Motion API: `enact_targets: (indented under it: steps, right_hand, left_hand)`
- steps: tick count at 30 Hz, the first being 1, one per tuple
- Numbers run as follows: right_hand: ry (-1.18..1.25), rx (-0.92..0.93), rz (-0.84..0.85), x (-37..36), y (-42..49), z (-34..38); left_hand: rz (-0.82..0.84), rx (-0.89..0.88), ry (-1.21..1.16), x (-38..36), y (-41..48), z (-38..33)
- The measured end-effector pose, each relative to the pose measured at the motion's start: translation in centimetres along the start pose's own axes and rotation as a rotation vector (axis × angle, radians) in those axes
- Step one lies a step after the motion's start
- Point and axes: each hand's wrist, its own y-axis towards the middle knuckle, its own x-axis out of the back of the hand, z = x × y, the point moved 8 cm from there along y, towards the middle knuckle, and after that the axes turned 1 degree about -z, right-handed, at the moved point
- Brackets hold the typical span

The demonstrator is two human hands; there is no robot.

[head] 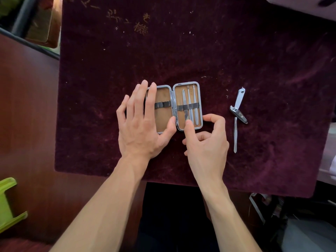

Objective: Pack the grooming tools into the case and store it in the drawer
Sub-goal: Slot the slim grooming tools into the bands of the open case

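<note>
Two hands at the open case (187,82)
Left hand (140,128) flat, steadying it; right hand (207,142) forefinger seats a tool (185,99); its grip unclear

Dim, soft overhead light lies evenly on the dark velvet cloth (200,51) around the case (162,117), whose metal rim and the nail clipper (239,104) to its right glint sharply, while corners far from the case darken, bend and blur, smearing the green object (7,202).
</note>
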Motion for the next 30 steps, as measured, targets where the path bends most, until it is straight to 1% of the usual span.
enact_targets:
  steps: [26,28,30]
  right_hand:
    - [0.03,-0.001,0.011,0.2,0.0,0.1]
    - [0.039,0.02,-0.009,0.9,-0.1,-0.1]
    - [0.044,0.07,-0.089,3.0,-0.1,-0.5]
  left_hand:
    - [0.008,0.002,-0.006,0.1,-0.1,-0.1]
    - [0.013,0.004,-0.007,0.1,-0.1,-0.1]
    - [0.013,0.004,-0.01,0.1,-0.1,-0.1]
